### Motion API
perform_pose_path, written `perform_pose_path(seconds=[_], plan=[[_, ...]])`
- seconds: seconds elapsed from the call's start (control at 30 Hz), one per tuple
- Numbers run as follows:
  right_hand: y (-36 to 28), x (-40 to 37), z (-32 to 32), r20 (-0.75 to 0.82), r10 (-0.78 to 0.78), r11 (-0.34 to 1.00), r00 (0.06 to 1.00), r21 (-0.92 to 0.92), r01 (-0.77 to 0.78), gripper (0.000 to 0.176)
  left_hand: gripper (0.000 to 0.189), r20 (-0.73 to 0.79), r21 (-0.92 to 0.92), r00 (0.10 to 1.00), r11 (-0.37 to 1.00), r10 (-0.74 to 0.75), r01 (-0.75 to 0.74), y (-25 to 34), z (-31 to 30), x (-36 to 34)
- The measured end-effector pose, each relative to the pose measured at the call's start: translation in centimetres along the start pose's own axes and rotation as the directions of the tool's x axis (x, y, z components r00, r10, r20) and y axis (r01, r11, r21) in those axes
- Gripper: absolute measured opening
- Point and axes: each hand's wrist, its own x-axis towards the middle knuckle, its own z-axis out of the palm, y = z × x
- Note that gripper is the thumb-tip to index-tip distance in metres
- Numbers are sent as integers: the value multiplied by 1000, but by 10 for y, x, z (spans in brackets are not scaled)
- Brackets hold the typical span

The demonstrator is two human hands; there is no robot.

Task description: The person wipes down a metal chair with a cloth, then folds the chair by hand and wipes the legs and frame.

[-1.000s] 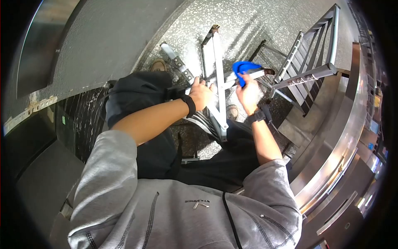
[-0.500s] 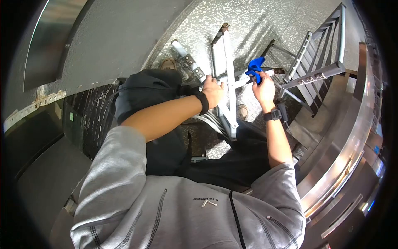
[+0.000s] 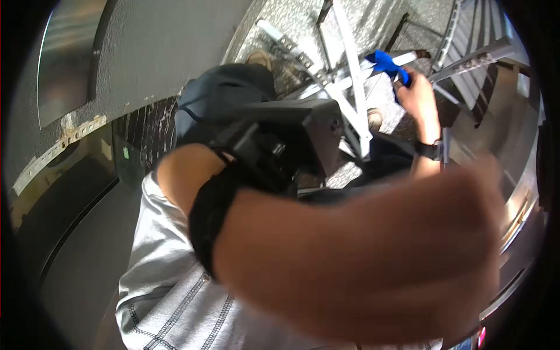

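My left hand [image 3: 373,251] is raised right in front of the camera, large and smeared by motion, with its fingers not visible. A black band [image 3: 211,219] circles that wrist, and a boxy black device [image 3: 318,131] sits on it. My right hand [image 3: 419,99] is closed on a blue cloth [image 3: 382,61], which lies against a bar of a hinged metal frame [image 3: 354,70]. The frame's light bars cross between my legs, and the left hand is away from it. Part of the frame is hidden behind the left wrist's device.
A slatted metal rack [image 3: 475,58] leans at the upper right. To the left stands a grey wall [image 3: 157,52] with a metal panel [image 3: 70,58]. The speckled floor [image 3: 280,17] shows beyond my shoes. A shiny metal counter edge [image 3: 522,198] curves along the right.
My left hand has let go of the metal frame and come up close to the camera. The right hand still holds the blue cloth at the bar. The whole view has shifted.
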Motion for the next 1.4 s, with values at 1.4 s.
perform_pose_path(seconds=[1.4], plan=[[61,100,82,-176,700,641,692,583,-499,66,34,112,234,961,946,-254,223,-194,226,-184]])
